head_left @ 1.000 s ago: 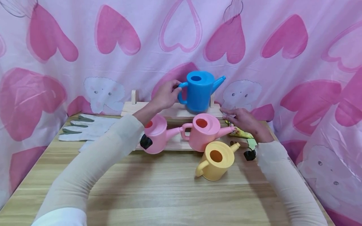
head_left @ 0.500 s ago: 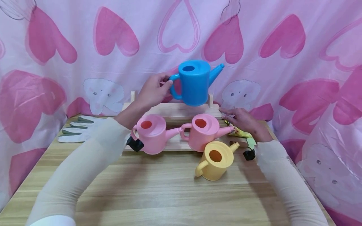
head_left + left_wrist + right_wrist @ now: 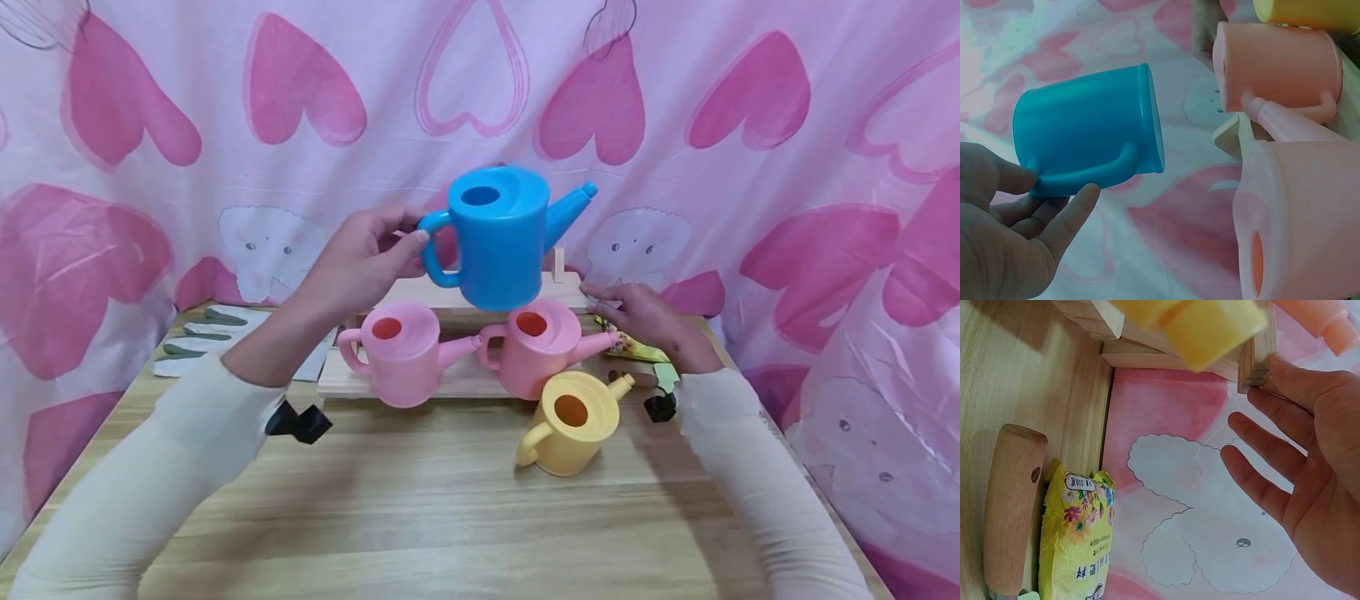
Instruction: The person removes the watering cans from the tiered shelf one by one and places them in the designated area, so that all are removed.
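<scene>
My left hand (image 3: 360,258) pinches the handle of a blue watering can (image 3: 501,250), held upright in the air in front of the wooden shelf's (image 3: 420,292) upper board. In the left wrist view, thumb and fingers meet around that handle (image 3: 1085,178). At the upper board's right end, my right hand (image 3: 648,321) grips the corner between thumb and index finger, the other fingers spread, as the right wrist view shows. Two pink watering cans, one on the left (image 3: 405,358) and one on the right (image 3: 536,354), sit on the lower board. A yellow watering can (image 3: 573,433) stands in front of the right one.
White and grey-green gloves (image 3: 210,333) lie on the table left of the shelf. To its right are a yellow flowered packet (image 3: 1079,531) and a tool with a wooden handle (image 3: 1013,512). A pink heart-patterned curtain (image 3: 300,83) hangs behind.
My left hand has lifted the blue watering can off the upper board, then brought it left and nearer to me. The right hand stays at the board's end.
</scene>
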Available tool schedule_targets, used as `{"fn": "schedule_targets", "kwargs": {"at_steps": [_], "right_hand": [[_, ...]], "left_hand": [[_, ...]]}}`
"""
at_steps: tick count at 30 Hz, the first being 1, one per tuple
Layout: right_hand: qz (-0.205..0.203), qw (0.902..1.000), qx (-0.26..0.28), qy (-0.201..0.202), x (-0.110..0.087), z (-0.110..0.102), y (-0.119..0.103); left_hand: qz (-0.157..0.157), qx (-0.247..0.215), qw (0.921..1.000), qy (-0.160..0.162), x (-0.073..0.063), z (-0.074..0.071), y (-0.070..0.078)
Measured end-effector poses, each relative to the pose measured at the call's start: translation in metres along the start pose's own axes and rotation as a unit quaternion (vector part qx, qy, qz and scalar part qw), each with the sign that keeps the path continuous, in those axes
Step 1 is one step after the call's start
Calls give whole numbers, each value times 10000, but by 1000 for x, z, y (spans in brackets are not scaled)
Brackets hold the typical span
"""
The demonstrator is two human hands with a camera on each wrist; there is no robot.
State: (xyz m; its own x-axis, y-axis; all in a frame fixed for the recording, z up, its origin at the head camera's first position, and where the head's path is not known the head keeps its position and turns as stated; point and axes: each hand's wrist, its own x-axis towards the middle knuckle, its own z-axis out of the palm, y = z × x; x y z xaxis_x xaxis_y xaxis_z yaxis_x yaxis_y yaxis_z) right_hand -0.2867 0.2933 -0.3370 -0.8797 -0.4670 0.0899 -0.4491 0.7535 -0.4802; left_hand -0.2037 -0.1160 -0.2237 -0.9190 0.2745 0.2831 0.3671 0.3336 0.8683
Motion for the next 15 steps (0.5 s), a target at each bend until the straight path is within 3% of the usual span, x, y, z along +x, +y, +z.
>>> {"fn": "schedule_targets", "kwargs": {"at_steps": [9, 15], "right_hand": [[-54, 10000, -59, 56, 0, 0, -1], [-143, 9999, -47, 84, 0, -1, 0]], "left_hand": [[74, 54, 9996, -274, -32, -4, -1], [-156, 10, 9992, -380, -53, -2, -7]]}}
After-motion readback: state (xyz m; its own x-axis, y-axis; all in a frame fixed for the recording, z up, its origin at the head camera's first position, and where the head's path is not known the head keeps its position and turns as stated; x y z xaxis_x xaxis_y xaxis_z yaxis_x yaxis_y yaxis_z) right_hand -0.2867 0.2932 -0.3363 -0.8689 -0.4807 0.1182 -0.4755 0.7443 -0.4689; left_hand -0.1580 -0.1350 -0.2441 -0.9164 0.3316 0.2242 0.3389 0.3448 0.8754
